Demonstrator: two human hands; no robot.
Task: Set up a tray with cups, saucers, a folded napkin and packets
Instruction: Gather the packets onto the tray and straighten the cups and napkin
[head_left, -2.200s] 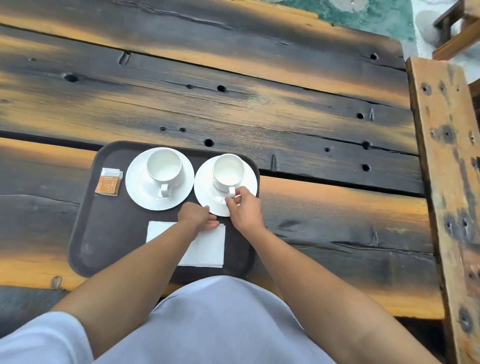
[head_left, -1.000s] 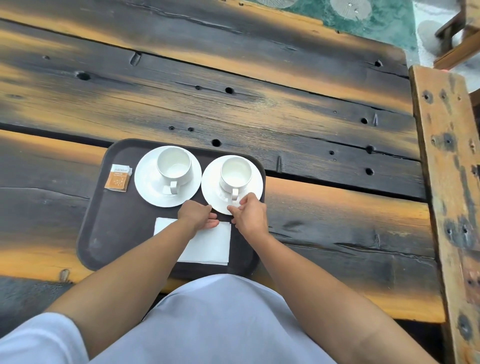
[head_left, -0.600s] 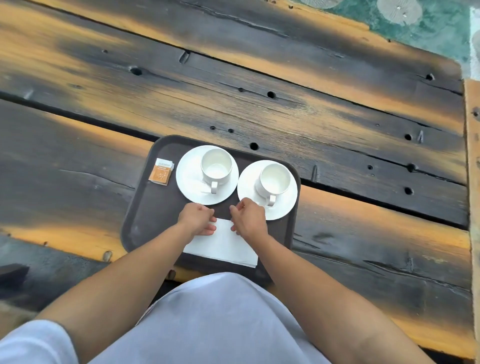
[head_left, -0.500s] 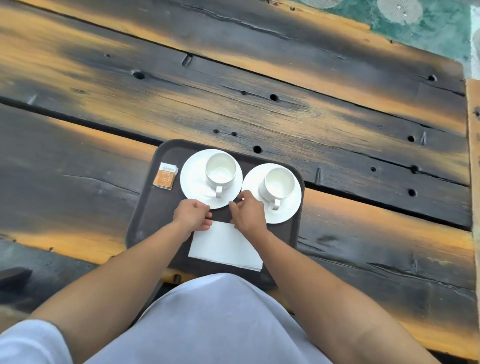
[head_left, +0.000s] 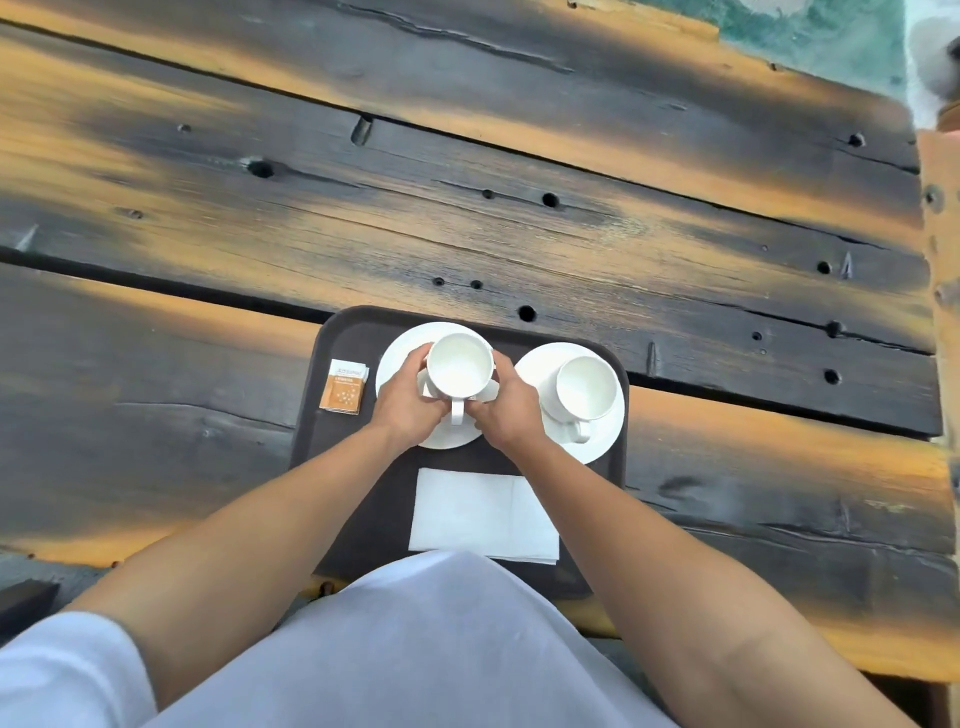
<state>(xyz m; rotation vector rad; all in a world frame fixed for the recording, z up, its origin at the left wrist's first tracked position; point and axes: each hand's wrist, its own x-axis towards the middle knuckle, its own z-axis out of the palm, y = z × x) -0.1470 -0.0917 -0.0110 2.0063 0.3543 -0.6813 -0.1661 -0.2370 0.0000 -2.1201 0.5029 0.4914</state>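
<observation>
Cup at centre frame: a white ceramic cup (head_left: 460, 364), empty and upright, is held over a round white saucer (head_left: 410, 338). I cannot tell whether its base touches the saucer. Its handle points toward the bottom of the frame. From my end, the left hand (head_left: 408, 402) has its fingers curled round the cup's left wall. The right hand (head_left: 506, 410) has its fingers curled round the right wall, so both are gripping it.

Just right of this pair, a second white cup (head_left: 587, 382) stands on a second saucer (head_left: 602, 441), its handle also toward the lower edge. The two saucers lie just beside each other. At the left of the first saucer I see orange and white packets (head_left: 345, 387) lying flat in a small stack. Below the hands, a folded white paper napkin (head_left: 483, 512) lies flat.

All of this rests on a dark brown plastic tray (head_left: 353, 332), set at the near edge of a weathered wooden plank table (head_left: 519, 234). A white garment (head_left: 415, 649) fills the bottom of the frame.
</observation>
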